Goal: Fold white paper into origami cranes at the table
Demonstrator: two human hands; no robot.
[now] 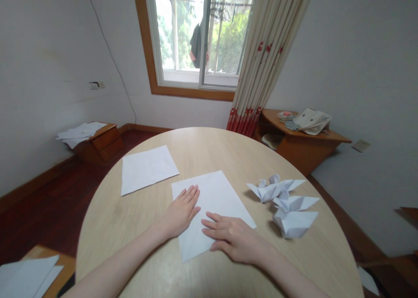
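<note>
Head view: at the lower left, paper sheets (26,276) cut off by the frame lie on a wooden surface (36,251). Beyond, loose papers (83,131) cover the top of a small cabinet (112,144); its drawers hide whatever they hold. Dark red floor (39,202) runs toward my round table (130,232), where a spare sheet (148,171) lies on the left. Just beside it, near the middle, is the white sheet (217,195) I am touching: my left hand (185,210) rests flat on it, and my right hand (230,237), apart from the other, lies with fingers spread over its near part, covering some creases. Behind stand a window (178,36) and a curtain (271,49). On the right, folded paper figures (295,224) overlap, so I cannot count them surely. Past them, a corner desk (297,156) bears a pale bundle (313,120); its open shelf holds a pale object (272,141) I cannot make out.
</note>
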